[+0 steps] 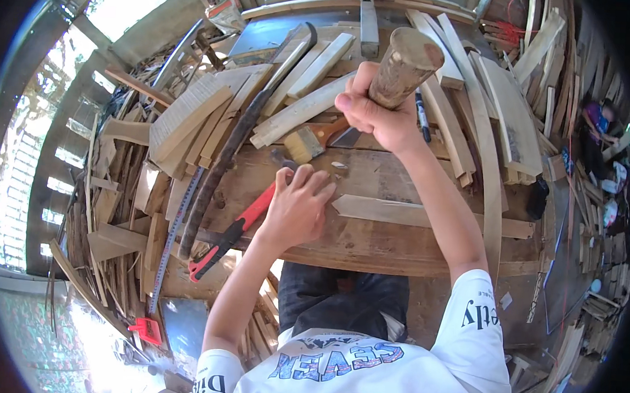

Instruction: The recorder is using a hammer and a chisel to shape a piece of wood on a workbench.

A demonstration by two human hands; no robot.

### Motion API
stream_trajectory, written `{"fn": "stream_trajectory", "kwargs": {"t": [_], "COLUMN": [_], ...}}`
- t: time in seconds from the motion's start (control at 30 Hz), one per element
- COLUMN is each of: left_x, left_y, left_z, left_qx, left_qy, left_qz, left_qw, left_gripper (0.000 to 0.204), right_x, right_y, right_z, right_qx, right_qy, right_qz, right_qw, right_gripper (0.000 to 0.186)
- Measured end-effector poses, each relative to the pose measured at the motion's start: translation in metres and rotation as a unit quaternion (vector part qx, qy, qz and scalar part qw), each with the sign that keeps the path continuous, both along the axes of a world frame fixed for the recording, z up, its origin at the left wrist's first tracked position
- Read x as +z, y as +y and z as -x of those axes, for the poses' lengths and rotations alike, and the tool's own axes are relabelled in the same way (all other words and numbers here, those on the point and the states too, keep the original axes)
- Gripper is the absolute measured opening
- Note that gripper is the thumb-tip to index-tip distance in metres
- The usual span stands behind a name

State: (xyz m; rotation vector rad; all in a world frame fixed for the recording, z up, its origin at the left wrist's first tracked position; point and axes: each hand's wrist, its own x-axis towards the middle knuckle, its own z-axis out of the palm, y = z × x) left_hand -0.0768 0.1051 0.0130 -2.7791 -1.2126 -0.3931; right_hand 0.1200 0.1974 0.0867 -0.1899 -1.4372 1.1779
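Observation:
My right hand [378, 108] is raised over the bench and wrapped round a thick, round wooden club [406, 68], its flat end tilted up. Lower and to the left, my left hand [298, 204] is down at the worktop with its fingers curled; whatever they hold is hidden beneath them. Next to that hand lies a tool with a red and black handle [240, 228], pointing toward me; its far end is partly covered by my fingers. Just beyond is a wide paintbrush [307, 144] with pale bristles. A pointed flat wood strip [385, 211] lies right of my left hand.
The wooden bench [259, 180] carries several boards and strips [501, 110] at both sides. A dark curved bar [236, 140] and a blue measuring tape [176, 239] run along the left. A marker [422, 117] lies beyond my right wrist. Another person [599, 124] is far right.

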Motion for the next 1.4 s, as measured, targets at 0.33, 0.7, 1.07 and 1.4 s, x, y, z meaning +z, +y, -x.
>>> {"fn": "stream_trajectory", "kwargs": {"t": [0.33, 0.7, 1.07, 1.4], "left_x": [-0.011, 0.007, -0.029, -0.083], "left_y": [0.039, -0.039, -0.092, -0.123], "left_z": [-0.016, -0.040, -0.033, 0.009], "left_qx": [-0.023, -0.011, -0.061, 0.087], "left_qy": [-0.086, -0.179, -0.207, -0.503], "left_qz": [0.078, 0.000, -0.040, 0.038], "left_qw": [0.993, 0.984, 0.976, 0.859], "left_gripper": [0.025, 0.037, 0.023, 0.019], "right_x": [-0.016, 0.015, 0.027, 0.062], "right_y": [-0.019, -0.015, -0.040, -0.108], "right_z": [0.039, 0.008, -0.016, -0.046], "right_qx": [-0.181, -0.200, -0.204, -0.164], "right_qy": [-0.004, 0.017, 0.007, -0.051], "right_qz": [-0.124, -0.210, -0.289, -0.131], "right_qw": [0.976, 0.957, 0.935, 0.976], "right_gripper": [0.020, 0.018, 0.016, 0.023]}}
